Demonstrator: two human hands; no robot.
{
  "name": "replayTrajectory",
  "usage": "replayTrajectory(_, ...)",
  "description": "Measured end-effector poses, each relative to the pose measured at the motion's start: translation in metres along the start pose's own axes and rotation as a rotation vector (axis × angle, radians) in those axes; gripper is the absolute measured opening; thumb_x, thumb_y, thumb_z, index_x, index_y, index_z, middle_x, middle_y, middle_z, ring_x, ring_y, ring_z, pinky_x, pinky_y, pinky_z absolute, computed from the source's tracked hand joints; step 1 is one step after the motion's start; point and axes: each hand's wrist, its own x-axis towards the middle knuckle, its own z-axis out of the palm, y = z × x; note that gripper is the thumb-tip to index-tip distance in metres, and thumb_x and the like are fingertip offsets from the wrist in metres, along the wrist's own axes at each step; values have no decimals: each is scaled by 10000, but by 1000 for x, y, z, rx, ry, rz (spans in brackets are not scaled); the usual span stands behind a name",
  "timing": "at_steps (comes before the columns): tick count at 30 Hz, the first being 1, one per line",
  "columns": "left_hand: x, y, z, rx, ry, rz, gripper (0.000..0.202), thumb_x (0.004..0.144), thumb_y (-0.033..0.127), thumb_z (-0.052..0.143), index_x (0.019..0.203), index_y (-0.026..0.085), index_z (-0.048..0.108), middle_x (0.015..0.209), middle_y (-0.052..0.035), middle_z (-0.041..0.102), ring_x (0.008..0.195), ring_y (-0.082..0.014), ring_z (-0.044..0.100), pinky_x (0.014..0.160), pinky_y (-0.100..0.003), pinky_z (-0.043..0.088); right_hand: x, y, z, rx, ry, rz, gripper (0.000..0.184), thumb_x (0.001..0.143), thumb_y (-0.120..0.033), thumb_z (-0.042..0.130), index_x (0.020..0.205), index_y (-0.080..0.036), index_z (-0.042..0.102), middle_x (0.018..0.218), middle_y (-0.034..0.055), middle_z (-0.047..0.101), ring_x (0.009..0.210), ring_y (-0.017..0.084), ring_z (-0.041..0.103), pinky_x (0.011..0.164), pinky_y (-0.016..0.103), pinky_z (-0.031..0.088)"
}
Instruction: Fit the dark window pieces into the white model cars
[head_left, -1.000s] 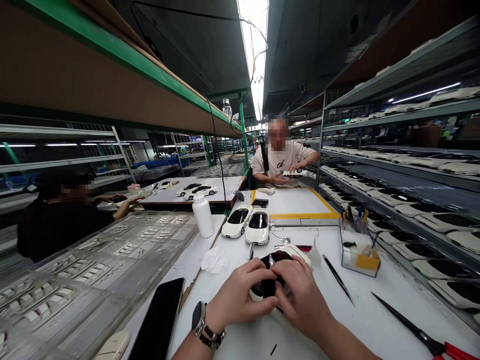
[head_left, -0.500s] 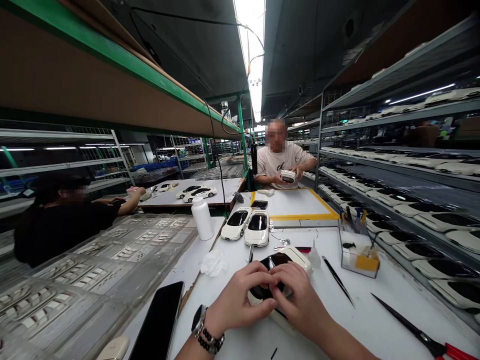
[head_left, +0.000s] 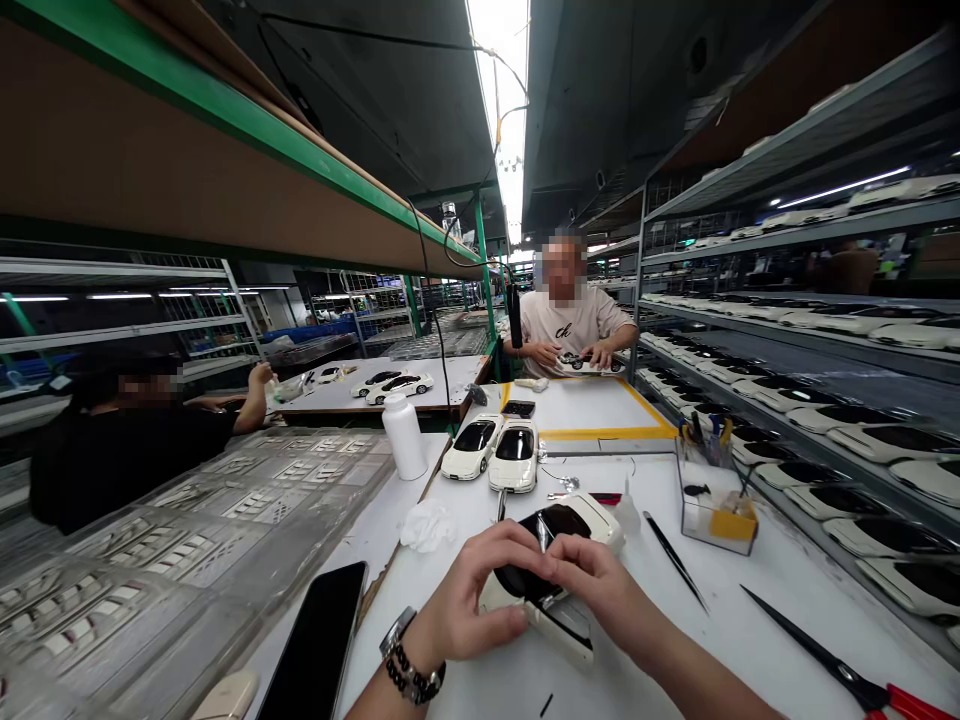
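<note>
A white model car (head_left: pixel 592 515) with black glass lies at an angle on the white worktop, partly hidden under my hands. My left hand (head_left: pixel 480 590) arches over it, fingers on the dark glass and thumb down by the pale body, gripping it. Beside those fingertips, my right hand (head_left: pixel 604 590) has its fingers bent and pinched together at the car's edge. Whatever is in that pinch is hidden. A white edge of the car (head_left: pixel 562 630) shows below the hands. Just beyond stand two more white model cars (head_left: pixel 514 455) (head_left: pixel 472 447).
Tweezers (head_left: pixel 676 562), red-handled scissors (head_left: pixel 817 655) and a clear tool box (head_left: pixel 718 510) lie right. Left are a phone (head_left: pixel 315 640), crumpled tissue (head_left: pixel 427 525), white bottle (head_left: pixel 405 437) and parts trays (head_left: pixel 247 550). A co-worker (head_left: pixel 566 325) sits opposite; racks of cars (head_left: pixel 810 400) line the right.
My right fingertips have shifted slightly, and more of the car's near white edge shows. The co-worker opposite has lowered and turned a model car. The person at left has raised a hand.
</note>
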Motion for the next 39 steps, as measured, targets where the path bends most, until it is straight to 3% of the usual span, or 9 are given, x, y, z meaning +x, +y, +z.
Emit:
replayTrajectory(3, 0, -1, -1, -120, -19, 1, 388, 788, 468, 624, 1036, 171, 656, 1018, -116, 571, 915, -237, 544, 841, -374, 421, 1, -1, 3, 154, -40, 27, 361, 771, -503, 587, 675, -164, 509, 634, -19, 407, 636, 125, 317, 600, 265, 251)
replayTrajectory(7, 0, -2, -2, -155, -23, -10, 404, 780, 467, 638, 1038, 158, 656, 1029, -127, 566, 931, -248, 543, 853, -380, 411, 2, -1, 4, 216, 0, 41, 355, 742, -491, 619, 666, -157, 522, 631, -13, 443, 644, 124, 351, 619, 259, 273)
replayTrajectory(27, 1, -4, -3, -47, -42, -34, 422, 787, 491, 622, 1048, 161, 651, 1016, -131, 591, 928, -259, 561, 842, -384, 418, 5, 3, 2, 139, 96, 93, 306, 727, -439, 592, 633, -156, 526, 620, -13, 464, 634, 124, 374, 619, 266, 275)
replayTrajectory(33, 1, -2, -2, 0, -46, -44, 408, 786, 475, 626, 1046, 162, 655, 1021, -128, 596, 941, -258, 564, 852, -380, 423, 6, 5, 1, 147, 131, 102, 333, 722, -441, 609, 596, -167, 470, 590, -22, 444, 605, 116, 352, 591, 260, 260)
replayTrajectory(39, 3, 1, 0, 60, -39, -36, 404, 782, 474, 622, 1036, 162, 665, 1029, -126, 606, 942, -252, 572, 860, -375, 438, 8, 8, 1, 161, 150, 89, 324, 711, -468, 631, 643, -165, 538, 617, -7, 497, 625, 130, 400, 589, 258, 285)
